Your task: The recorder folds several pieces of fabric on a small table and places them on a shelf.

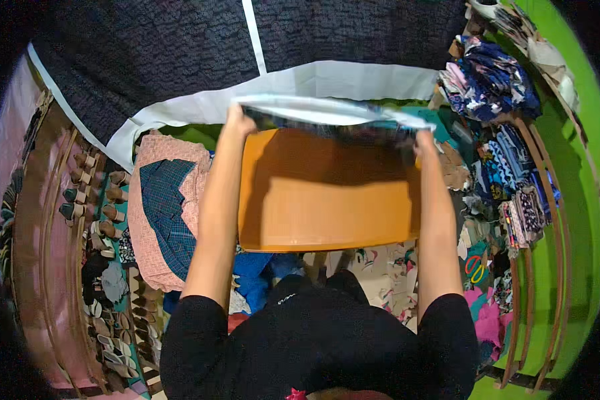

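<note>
A dark cloth with a white band along its edge is stretched between my two hands above a small orange-brown table. My left hand grips the cloth's left end. At the other end, my right hand is closed on the cloth, slightly blurred. Both arms reach forward, and the cloth is smeared by motion. Its shadow falls on the far part of the tabletop.
Left of the table lie pink textured fabric and a dark checked cloth. Racks of shoes stand further left. On the right are folded fabrics, a fabric bundle and scissors. Scraps litter the floor.
</note>
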Demonstrator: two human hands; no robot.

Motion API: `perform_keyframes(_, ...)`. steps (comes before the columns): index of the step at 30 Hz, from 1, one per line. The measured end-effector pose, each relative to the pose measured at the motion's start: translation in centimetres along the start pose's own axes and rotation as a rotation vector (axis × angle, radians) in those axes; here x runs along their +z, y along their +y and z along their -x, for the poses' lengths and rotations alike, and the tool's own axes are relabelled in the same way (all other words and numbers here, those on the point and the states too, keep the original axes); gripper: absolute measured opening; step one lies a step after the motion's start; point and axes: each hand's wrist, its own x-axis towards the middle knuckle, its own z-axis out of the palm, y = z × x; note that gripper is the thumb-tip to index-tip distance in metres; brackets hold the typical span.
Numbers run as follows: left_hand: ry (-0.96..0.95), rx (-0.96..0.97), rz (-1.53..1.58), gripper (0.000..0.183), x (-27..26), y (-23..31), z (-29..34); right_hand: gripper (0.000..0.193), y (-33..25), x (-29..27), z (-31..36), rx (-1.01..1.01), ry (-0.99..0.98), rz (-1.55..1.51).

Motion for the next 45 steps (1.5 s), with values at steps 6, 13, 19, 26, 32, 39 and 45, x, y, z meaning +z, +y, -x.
perform_keyframes(6, -0.385, 0.979, -0.083, 0.03, 14.9, 8.1, 11.8, 0.036, -18.6, -2.7, 1.1, -1.17, 0.298, 0.269)
perform_keyframes(13, 0.407, 2.05, -1.073, 0.008, 4.6, 1.8, 31.1, 0.023, -19.2, -9.1, 22.3, -1.884, 0.658, 0.378)
perform_keyframes(19, 0.469, 1.24, -1.574, 0.018, -8.6, -12.1, 39.6, 0.022, -3.0, -19.6, 28.4, -0.974, -0.182, 0.46)
perform_keyframes(26, 0.557, 0.825, -1.944, 0.018, -14.2, -23.1, 44.5, 0.041, 4.8, -26.1, 34.0, -0.544, -0.41, 0.741)
perform_keyframes(32, 0.746, 0.698, -1.924, 0.018, -16.9, -25.8, 49.1, 0.027, 6.7, -28.9, 39.1, -0.636, -0.345, 0.93)
perform_keyframes(39, 0.542, 0.636, -1.534, 0.023, -20.1, -25.7, 52.7, 0.027, 9.4, -30.9, 43.3, -0.593, -0.176, 0.783)
perform_keyframes(45, 0.454, 0.656, -1.536, 0.024, -20.1, -23.7, 55.4, 0.02, 10.3, -32.1, 46.6, -0.559, -0.149, 0.692)
